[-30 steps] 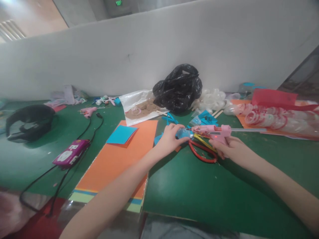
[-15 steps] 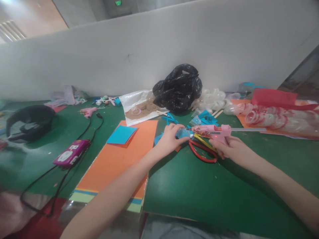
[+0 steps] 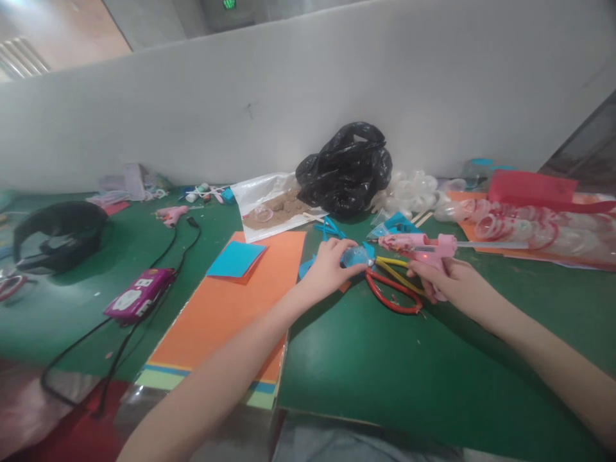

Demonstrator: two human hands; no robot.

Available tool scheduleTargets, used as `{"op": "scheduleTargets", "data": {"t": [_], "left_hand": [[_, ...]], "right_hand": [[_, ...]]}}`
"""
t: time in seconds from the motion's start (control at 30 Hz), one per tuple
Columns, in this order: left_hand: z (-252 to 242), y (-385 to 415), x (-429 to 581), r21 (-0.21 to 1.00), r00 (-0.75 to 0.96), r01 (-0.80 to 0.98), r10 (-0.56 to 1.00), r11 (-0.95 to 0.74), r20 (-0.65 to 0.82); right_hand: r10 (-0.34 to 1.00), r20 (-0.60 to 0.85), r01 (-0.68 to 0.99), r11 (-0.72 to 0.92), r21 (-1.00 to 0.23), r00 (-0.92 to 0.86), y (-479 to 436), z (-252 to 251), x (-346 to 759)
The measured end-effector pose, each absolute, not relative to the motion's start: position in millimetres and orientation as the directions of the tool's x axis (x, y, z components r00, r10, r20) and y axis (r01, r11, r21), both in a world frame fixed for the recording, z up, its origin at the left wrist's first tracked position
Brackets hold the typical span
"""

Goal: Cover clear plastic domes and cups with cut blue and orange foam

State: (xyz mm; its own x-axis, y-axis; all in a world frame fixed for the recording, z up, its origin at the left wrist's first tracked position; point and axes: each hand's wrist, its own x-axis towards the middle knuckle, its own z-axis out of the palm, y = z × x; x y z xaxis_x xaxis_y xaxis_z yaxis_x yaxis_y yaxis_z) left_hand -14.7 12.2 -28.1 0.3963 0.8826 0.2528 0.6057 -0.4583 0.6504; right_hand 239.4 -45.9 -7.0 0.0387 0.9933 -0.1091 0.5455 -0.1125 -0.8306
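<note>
Worktop (image 3: pixel 385 372): a green surface is seen nearest the camera, with both forearms stretched across it.
Orange sheets (image 3: pixel 226 314): a stack is laid to the left of the left forearm; a blue square (image 3: pixel 235 260) is set on its far end.
Power strip (image 3: pixel 139 295): a purple one is seen further left, with black cables run from it.
Scissors (image 3: pixel 392 292): red and yellow handles are laid flat between the two hands, just below the gun.
Left hand (image 3: pixel 327 269): its fingers are closed in a pinch on the small blue-and-clear piece (image 3: pixel 356 256), which is held low over the worktop.
Right hand (image 3: pixel 445 279): it is wrapped around the grip of the pink glue gun (image 3: pixel 416 245); whether the trigger is pressed cannot be told.
Gun axis: the long axis is laid nearly level, left to right, the nozzle turned left and a glue stick (image 3: pixel 491 244) projecting from the back to the right.
Key relation: the piece is found just left of the nozzle and slightly below it, near but apart, and the left hand is the nearer one.
Blue scraps (image 3: pixel 399 224): cuttings are scattered just behind the gun.
Cups (image 3: pixel 520 228): clear red-rimmed ones are laid in rows at the right.
Black bag (image 3: pixel 344 167): it is bunched against the white partition (image 3: pixel 289 96), with sand on a plastic sheet (image 3: pixel 274 208) to its left.
Second glue gun (image 3: pixel 169 215): it is left lying far left.
</note>
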Motion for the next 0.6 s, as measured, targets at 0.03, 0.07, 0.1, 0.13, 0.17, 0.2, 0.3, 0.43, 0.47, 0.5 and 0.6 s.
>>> {"op": "scheduleTargets", "data": {"t": [0.03, 0.07, 0.1, 0.13, 0.17, 0.2, 0.3, 0.43, 0.47, 0.5, 0.6], "left_hand": [[-27.8, 12.1, -14.7, 0.649, 0.4, 0.606, 0.882, -0.46, 0.25], [-27.6, 12.0, -14.7, 0.647, 0.404, 0.607, 0.88, -0.461, 0.249], [-27.5, 11.9, -14.7, 0.645, 0.406, 0.608, 0.879, -0.464, 0.25], [-27.5, 11.9, -14.6, 0.643, 0.405, 0.607, 0.878, -0.467, 0.255], [-27.8, 11.9, -14.6, 0.641, 0.404, 0.607, 0.877, -0.47, 0.261], [-28.1, 12.0, -14.5, 0.638, 0.403, 0.607, 0.875, -0.474, 0.267], [-29.7, 12.7, -14.1, 0.627, 0.398, 0.61, 0.872, -0.484, 0.286], [-31.4, 13.6, -13.7, 0.611, 0.398, 0.617, 0.866, -0.496, 0.302], [-31.6, 13.7, -13.6, 0.608, 0.397, 0.618, 0.865, -0.499, 0.306], [-31.7, 13.6, -13.5, 0.606, 0.398, 0.618, 0.864, -0.502, 0.31], [-31.3, 13.0, -13.1, 0.603, 0.4, 0.614, 0.859, -0.509, 0.319]], "right_hand": [[0.994, -0.105, 0.554, -0.107, -0.825, 0.035, -46.0, -6.4, 239.4], [0.994, -0.1, 0.562, -0.1, -0.821, 0.032, -46.2, -5.8, 239.3], [0.995, -0.097, 0.567, -0.096, -0.818, 0.029, -46.7, -5.1, 238.9], [0.995, -0.095, 0.566, -0.094, -0.819, 0.028, -47.3, -4.5, 238.3], [0.995, -0.095, 0.558, -0.095, -0.825, 0.027, -48.0, -4.0, 237.6], [0.995, -0.099, 0.548, -0.098, -0.831, 0.029, -48.8, -3.6, 236.9], [0.994, -0.105, 0.521, -0.109, -0.847, 0.036, -50.8, -4.2, 235.1], [0.993, -0.12, 0.486, -0.107, -0.867, 0.004, -51.4, -8.4, 235.5], [0.992, -0.126, 0.479, -0.11, -0.871, -0.001, -51.3, -9.3, 235.8], [0.992, -0.128, 0.478, -0.112, -0.871, -0.003, -51.2, -9.9, 236.1], [0.994, -0.109, 0.493, -0.091, -0.865, -0.007, -51.4, -9.8, 235.9]]}}
